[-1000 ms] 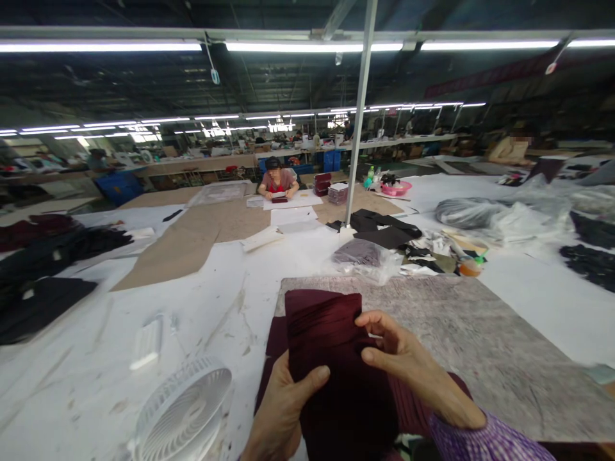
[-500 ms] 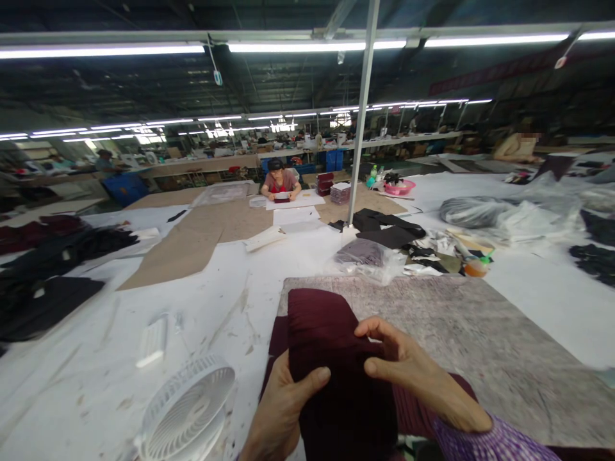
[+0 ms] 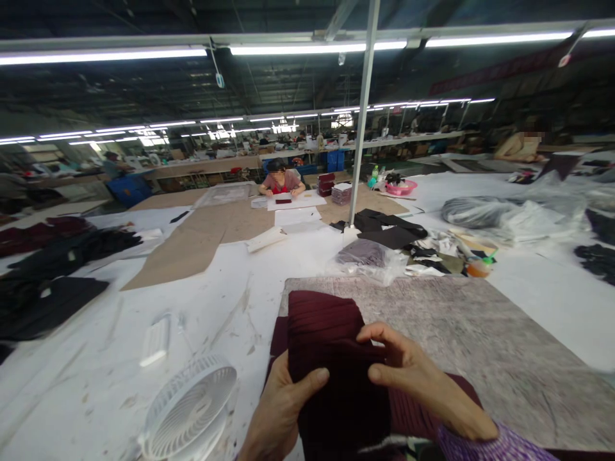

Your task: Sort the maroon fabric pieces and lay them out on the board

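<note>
A stack of dark maroon fabric pieces is held up in front of me, its upper part showing ridged layer edges. On its left side my left hand is closed round it, thumb lying across the front and fingers hidden behind. At the right edge, my right hand has its thumb and fingertips curled against the fabric; its other fingers are partly hidden. More maroon pieces lie below my right wrist. The lower part of the held stack is too dark to make out.
A white fan and a white power strip lie left of my hands. A grey mottled sheet spreads to the right. Beyond are a metal pole, dark fabric scraps and a seated co-worker.
The top layers of the maroon stack have tipped and fanned, showing more ridges. My right hand has shifted very slightly. The co-worker's hands have moved off a maroon piece.
</note>
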Tool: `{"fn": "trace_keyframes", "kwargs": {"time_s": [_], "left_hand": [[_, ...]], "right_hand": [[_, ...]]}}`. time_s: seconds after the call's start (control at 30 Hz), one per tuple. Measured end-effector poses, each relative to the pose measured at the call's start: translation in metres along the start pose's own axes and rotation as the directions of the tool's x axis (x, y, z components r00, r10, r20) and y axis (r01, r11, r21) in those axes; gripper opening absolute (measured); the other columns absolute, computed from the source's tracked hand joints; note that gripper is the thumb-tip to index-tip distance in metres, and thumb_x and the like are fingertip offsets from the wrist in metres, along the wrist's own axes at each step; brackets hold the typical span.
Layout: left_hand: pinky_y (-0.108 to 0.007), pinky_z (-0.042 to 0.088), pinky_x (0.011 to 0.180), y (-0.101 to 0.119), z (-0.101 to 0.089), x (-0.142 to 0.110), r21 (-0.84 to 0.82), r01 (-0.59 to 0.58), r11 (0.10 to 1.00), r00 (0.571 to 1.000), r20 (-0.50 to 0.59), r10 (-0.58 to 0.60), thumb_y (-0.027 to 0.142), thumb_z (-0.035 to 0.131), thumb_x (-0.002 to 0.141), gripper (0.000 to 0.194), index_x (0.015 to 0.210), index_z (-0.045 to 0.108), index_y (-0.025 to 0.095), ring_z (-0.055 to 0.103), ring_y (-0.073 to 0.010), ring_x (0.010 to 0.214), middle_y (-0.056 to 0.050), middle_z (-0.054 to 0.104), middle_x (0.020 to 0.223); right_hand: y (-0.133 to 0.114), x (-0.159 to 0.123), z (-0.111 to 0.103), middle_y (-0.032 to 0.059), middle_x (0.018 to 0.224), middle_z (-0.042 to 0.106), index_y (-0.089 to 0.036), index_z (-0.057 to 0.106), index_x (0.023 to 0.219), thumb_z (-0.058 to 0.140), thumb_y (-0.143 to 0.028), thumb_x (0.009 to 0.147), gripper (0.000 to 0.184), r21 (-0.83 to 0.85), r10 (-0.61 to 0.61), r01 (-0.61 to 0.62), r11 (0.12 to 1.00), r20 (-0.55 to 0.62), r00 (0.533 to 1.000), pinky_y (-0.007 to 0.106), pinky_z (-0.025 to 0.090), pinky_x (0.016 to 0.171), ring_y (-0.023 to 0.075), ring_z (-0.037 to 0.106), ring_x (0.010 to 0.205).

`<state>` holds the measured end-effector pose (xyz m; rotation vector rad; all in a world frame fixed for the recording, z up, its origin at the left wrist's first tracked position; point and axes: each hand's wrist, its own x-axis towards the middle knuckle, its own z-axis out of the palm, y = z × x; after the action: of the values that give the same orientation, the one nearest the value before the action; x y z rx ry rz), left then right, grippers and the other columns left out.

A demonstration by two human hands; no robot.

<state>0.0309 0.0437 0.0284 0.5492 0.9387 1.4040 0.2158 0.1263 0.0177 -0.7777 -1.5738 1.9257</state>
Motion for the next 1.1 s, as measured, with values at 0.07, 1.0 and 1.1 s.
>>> {"fn": "trace_keyframes", "kwargs": {"time_s": [0.07, 1.0, 1.1], "left_hand": [[-0.033, 0.051, 0.076, 0.000, 0.000, 0.001, 0.005, -0.010, 1.000, 1.000, -0.027, 0.010, 0.019, 0.074, 0.066, 0.042, 0.107, 0.065, 0.015, 0.067, -0.0232, 0.083, -0.009, 0.074, 0.091], [-0.038, 0.049, 0.086, -0.002, 0.008, 0.002, -0.070, -0.049, 0.996, 0.999, -0.017, 0.048, 0.011, 0.072, 0.067, 0.037, 0.103, 0.066, 0.014, 0.067, -0.0258, 0.091, -0.010, 0.073, 0.095], [-0.039, 0.049, 0.087, -0.002, 0.008, 0.002, -0.069, -0.052, 0.996, 0.999, -0.022, 0.050, 0.010, 0.074, 0.064, 0.040, 0.103, 0.066, 0.014, 0.067, -0.0264, 0.091, -0.010, 0.073, 0.095]], "right_hand": [[0.007, -0.002, 0.001, -0.0019, 0.087, 0.059, -0.028, 0.057, 0.096, 0.072, -0.037, 0.072, 0.030, -0.003, -0.029, 0.029, 1.000, -0.035, 0.999, 0.025, 0.044, 0.066, 0.0139, 0.056, 0.077], [0.008, 0.001, 0.023, 0.0030, 0.083, 0.068, -0.022, 0.066, 0.098, 0.063, -0.040, 0.078, 0.027, -0.132, -0.025, -0.002, 0.991, -0.205, 0.978, 0.033, 0.054, 0.073, 0.0245, 0.062, 0.088], [0.007, 0.002, 0.023, 0.0020, 0.082, 0.068, -0.023, 0.065, 0.103, 0.062, -0.040, 0.079, 0.029, -0.110, -0.004, -0.019, 0.994, -0.202, 0.979, 0.031, 0.054, 0.070, 0.0229, 0.063, 0.085]]}}
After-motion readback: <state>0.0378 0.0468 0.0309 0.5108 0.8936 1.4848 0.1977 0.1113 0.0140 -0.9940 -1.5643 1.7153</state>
